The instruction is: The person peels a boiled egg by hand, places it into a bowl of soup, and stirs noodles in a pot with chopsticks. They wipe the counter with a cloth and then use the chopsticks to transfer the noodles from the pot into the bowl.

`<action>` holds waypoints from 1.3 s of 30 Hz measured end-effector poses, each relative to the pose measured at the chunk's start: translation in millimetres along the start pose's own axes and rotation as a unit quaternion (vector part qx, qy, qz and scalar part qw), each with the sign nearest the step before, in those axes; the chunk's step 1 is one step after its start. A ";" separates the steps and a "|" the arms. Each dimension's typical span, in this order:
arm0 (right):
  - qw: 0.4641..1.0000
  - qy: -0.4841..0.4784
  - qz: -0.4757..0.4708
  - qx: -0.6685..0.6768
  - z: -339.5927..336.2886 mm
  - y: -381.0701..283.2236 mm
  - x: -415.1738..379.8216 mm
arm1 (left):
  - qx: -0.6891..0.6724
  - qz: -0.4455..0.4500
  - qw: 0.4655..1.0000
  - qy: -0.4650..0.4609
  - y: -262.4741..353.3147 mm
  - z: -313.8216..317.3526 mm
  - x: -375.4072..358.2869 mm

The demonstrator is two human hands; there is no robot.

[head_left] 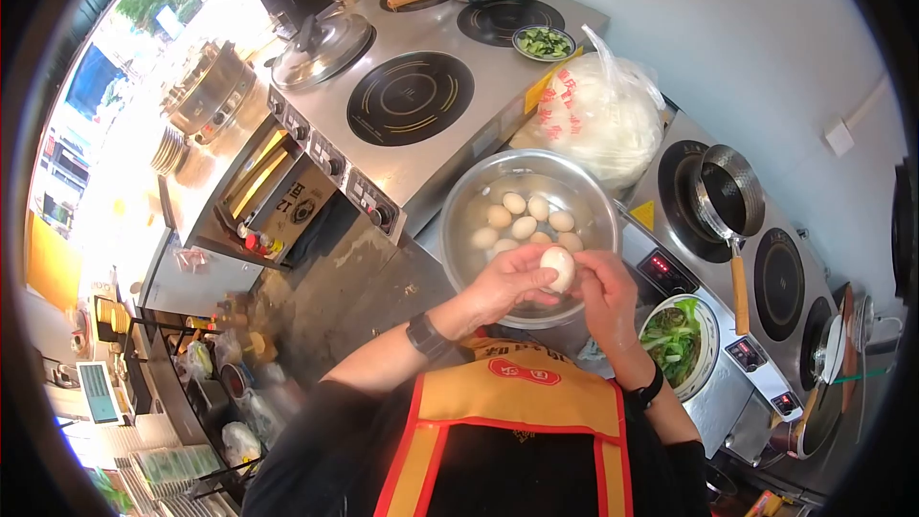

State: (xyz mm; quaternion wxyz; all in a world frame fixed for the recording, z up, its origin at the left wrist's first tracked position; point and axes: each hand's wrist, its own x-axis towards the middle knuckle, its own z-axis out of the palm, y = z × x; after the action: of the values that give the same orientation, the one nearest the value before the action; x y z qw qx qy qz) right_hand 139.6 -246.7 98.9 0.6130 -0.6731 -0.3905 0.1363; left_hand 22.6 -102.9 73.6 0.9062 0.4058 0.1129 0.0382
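Over a large steel basin [457, 215], my left hand [507, 280] grips a pale egg [557, 266] between thumb and fingers. My right hand [605, 287] has its bent fingertips pressed against the egg's right side; whether a bit of shell is pinched there I cannot make out. Several eggs [524, 227] in light brown shells lie in water inside the basin, the nearest ones partly hidden by my hands.
A bag of white food [598, 129] stands behind the basin. Right of it are a saucepan [729, 196] on a burner and a bowl of greens [675, 345]. An induction cooktop [412, 99], a glass lid [321, 50] and a dish of chopped greens [544, 42] are farther back.
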 end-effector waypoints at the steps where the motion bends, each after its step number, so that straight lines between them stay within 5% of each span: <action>1: 0.999 -0.026 -0.013 -0.033 -1.0 -0.7 0.6 | 0.015 0.001 1.000 0.004 1.6 0.1 -0.8; 20: 0.928 -0.067 -0.218 -0.293 4.7 -4.7 12.6 | 0.076 -0.031 0.996 0.028 12.7 -9.8 -1.0; 29: 0.995 0.006 0.005 -0.095 9.0 13.0 10.4 | -0.001 -0.014 1.000 -0.008 8.2 -10.0 -0.3; 32: 0.986 -0.012 -0.092 -0.136 7.9 12.0 12.4 | -0.006 -0.010 1.000 0.013 8.7 -9.1 0.4; 39: 0.970 -0.072 -0.099 -0.208 4.4 -4.1 12.2 | 0.047 0.016 0.999 0.007 7.8 -6.9 3.9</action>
State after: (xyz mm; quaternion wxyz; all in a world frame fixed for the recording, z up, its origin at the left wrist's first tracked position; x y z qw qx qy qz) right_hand 143.3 -235.3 105.4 0.4400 -0.7325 -0.5180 0.0385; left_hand 25.0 -92.0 74.3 0.8847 0.4492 0.1142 0.0505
